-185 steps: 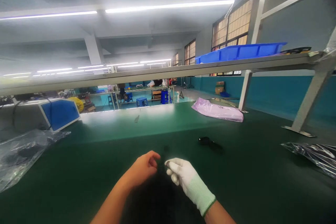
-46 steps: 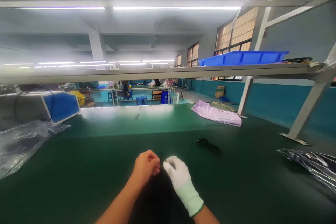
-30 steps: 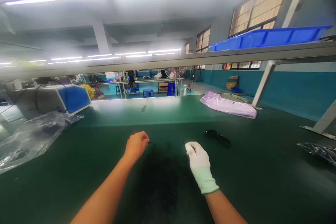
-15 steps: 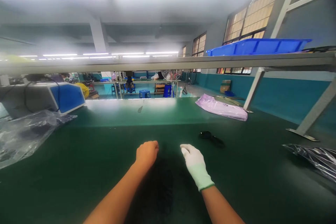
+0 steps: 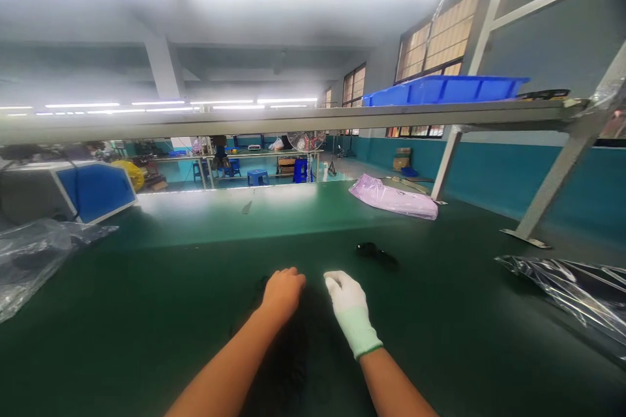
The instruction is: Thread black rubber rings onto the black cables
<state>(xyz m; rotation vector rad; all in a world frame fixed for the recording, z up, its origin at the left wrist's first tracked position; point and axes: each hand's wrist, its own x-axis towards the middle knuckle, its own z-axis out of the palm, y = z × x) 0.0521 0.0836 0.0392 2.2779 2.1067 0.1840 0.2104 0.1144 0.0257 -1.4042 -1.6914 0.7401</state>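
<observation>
Over the green tabletop (image 5: 186, 313), my bare left hand (image 5: 284, 291) is closed, its fingers curled down and partly hidden. Close by on its right, my right hand (image 5: 345, 293) wears a white glove with a pale green cuff, and its thumb and fingers are pinched together. A dark, wispy mass like black strands (image 5: 288, 365) lies below and between my forearms; its edges blur into the dark surface. Whether either hand grips part of it cannot be seen. Beyond my right hand lies a small black bundle (image 5: 375, 253), its kind unclear.
A pink plastic-wrapped package (image 5: 394, 199) lies farther back. Clear plastic (image 5: 39, 254) and a blue-and-grey box (image 5: 95, 192) are at left, a shiny black plastic package (image 5: 567, 287) at right. A shelf (image 5: 274, 120) spans overhead, bearing a blue tray (image 5: 450, 90).
My left hand has shifted a little right, nearer the gloved hand. The surroundings have slid left in view as the camera turned right. Both hands remain closed.
</observation>
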